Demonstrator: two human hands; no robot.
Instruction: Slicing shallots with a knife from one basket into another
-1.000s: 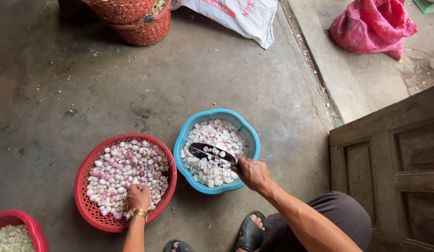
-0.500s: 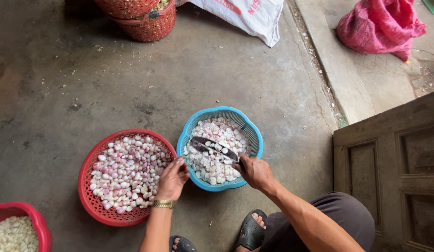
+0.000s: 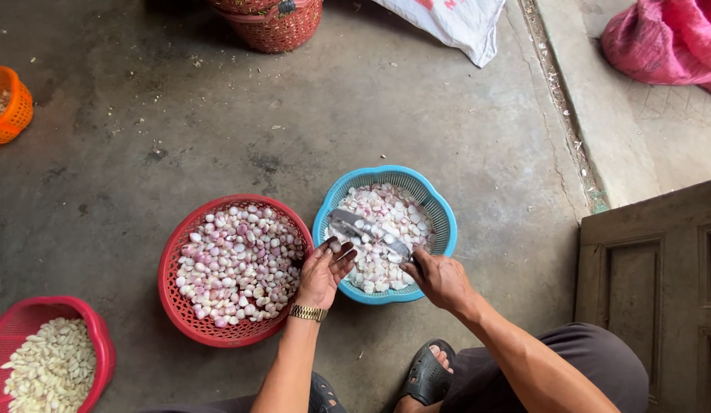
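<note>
Right hand (image 3: pixel 441 279) fingers closed on knife (image 3: pixel 369 229) handle, blade lying across cloves in blue basket (image 3: pixel 441 216). Left hand (image 3: pixel 325 271) fingers loosely open, tips at blue basket's rim, holding nothing visible, beside red basket (image 3: pixel 172 260) of pinkish cloves. Both baskets on concrete floor (image 3: pixel 141 153), touching. Pink basket (image 3: pixel 34 310) of white cloves lower left.

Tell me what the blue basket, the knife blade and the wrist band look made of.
Blue basket: likely moulded plastic, with slotted walls and an even matte colour. Knife in the right hand: blade looks like dull grey metal. Band on the left hand: apparently gold-toned metal links, shiny.
</note>
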